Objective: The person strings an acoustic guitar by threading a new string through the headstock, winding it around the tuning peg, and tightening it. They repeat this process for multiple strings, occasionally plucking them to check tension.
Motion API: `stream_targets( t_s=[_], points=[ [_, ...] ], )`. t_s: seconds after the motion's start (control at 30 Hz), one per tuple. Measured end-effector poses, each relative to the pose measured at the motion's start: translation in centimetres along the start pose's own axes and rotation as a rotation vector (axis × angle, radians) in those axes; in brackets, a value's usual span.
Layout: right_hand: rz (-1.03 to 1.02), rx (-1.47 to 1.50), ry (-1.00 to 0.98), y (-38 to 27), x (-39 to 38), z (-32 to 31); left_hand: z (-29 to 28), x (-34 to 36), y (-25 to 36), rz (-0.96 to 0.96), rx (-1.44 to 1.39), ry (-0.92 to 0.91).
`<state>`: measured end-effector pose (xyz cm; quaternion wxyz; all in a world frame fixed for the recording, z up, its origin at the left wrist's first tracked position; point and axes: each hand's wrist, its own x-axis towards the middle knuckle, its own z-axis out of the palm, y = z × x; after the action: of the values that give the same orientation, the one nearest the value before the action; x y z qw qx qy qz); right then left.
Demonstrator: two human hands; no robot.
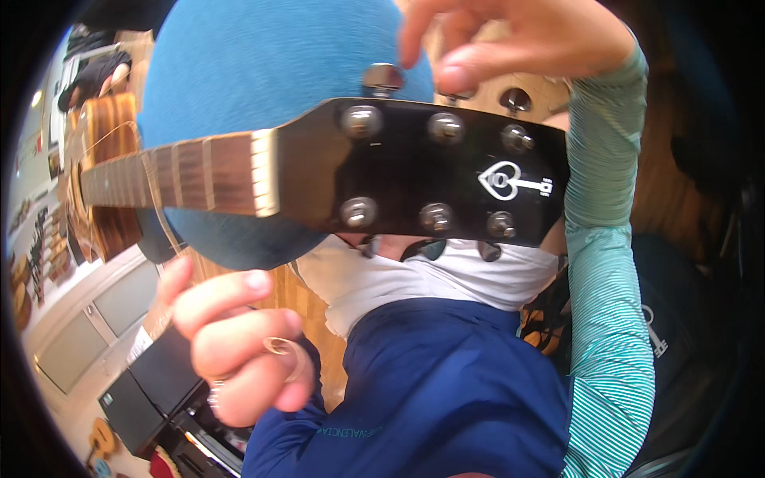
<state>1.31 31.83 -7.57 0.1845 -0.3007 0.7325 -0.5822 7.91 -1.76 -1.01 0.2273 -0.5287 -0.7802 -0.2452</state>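
Observation:
A guitar's black headstock (414, 171) with silver tuning posts and a white heart-shaped key inlay lies across the view. Its fretted neck (175, 175) runs left to the striped brown wooden body (119, 219). My left hand (239, 342) is below the neck, fingers curled around a thin golden string (279, 346) that forms a small loop at them. A thin strand also crosses the neck above this hand. My right hand (486, 44) is over the headstock's far edge, fingers apart, close to a metal tuner button (382, 77). Whether it touches the tuners is unclear.
Beneath the neck is a large round blue fabric-covered object (263, 56). At the left are black boxes (147, 382), pale cabinet doors (76, 350) and a small guitar (102, 438). A black bag or case (677, 319) with a white key emblem is at the right.

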Motion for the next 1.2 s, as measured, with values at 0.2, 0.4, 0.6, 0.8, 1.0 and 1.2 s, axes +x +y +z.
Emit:
stream_targets(
  t_s=[0.2, 0.4, 0.6, 0.8, 1.0, 1.2],
  points=[
    [-0.147, -0.423, 0.627, -4.8, -3.5, 3.8, -1.8, -0.8, 4.6, -0.233, -0.145, 0.03],
    [-0.389, -0.341, 0.405, -11.1, -3.1, 14.2, -0.3, -1.6, 3.7, -0.23, -0.203, 0.241],
    [-0.244, -0.108, 0.575, -11.6, -0.9, 18.5, 0.1, -2.9, 2.1, -0.12, -0.38, 0.268],
    [-0.225, 0.031, 0.452, -12.3, 0.4, 20.6, -2.3, -4.7, 2.3, -0.2, -0.645, 0.226],
    [-0.185, 0.041, 0.364, -12.5, 4.1, 21.8, -3.5, -7.2, 0.0, -0.202, -0.659, 0.371],
    [-0.124, -0.026, 0.519, -14.1, 6.5, 23.5, -4.8, -8.8, -1.4, -0.235, -0.756, 0.488]
  ],
)
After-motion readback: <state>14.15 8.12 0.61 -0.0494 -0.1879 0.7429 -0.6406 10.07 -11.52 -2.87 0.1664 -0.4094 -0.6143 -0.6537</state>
